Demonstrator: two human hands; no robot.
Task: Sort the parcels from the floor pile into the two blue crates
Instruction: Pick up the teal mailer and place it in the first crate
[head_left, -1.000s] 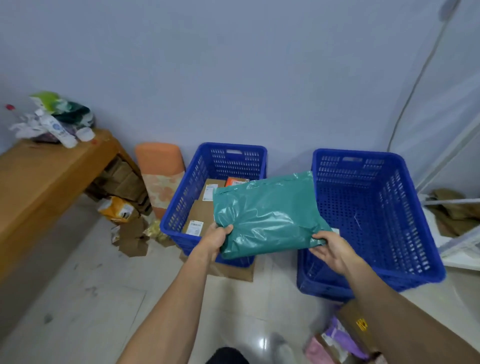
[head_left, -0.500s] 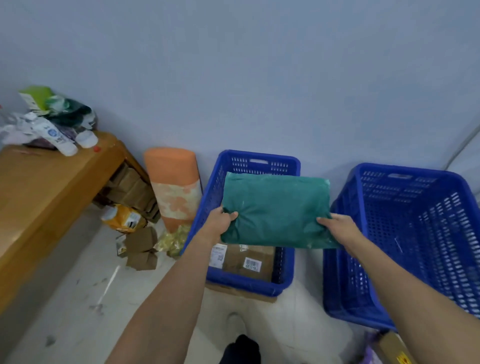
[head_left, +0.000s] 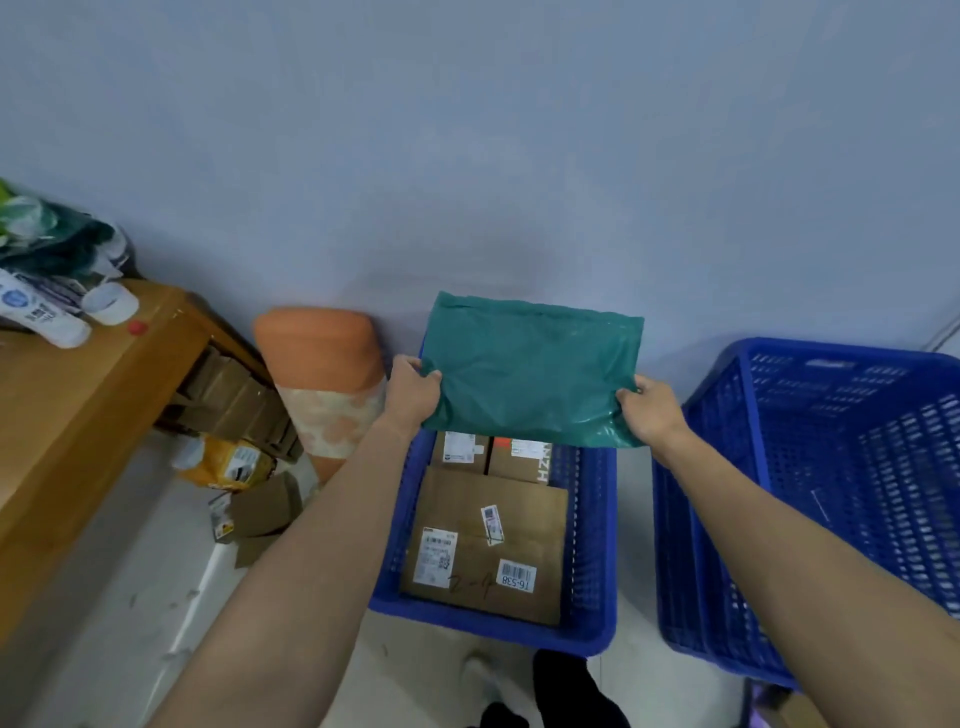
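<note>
Nearest us, pale floor, and just beyond it the left crate, already carrying 3 parcels: 1 big box in front, 2 small boxes behind it, their far ends hidden. And above them, here's the bag! The left hand has its left edge, thumb on top, fingers wrapped round the plastic. The right hand grips the lower right corner the same way. Both sets of fingers are closed firmly on that green bag, nothing slack.

Big shift in 1 second: back then the bag hung low across the gap between the 2 crates. Now it's swung left and up, spread out over the far half of the left crate, clear of the boxes. That reads as the decision made: left crate it is, and the right crate misses out. No release yet, though. It's a soft bag, so expect it to flop onto the small boxes. Behind it all, plain wall.
</note>
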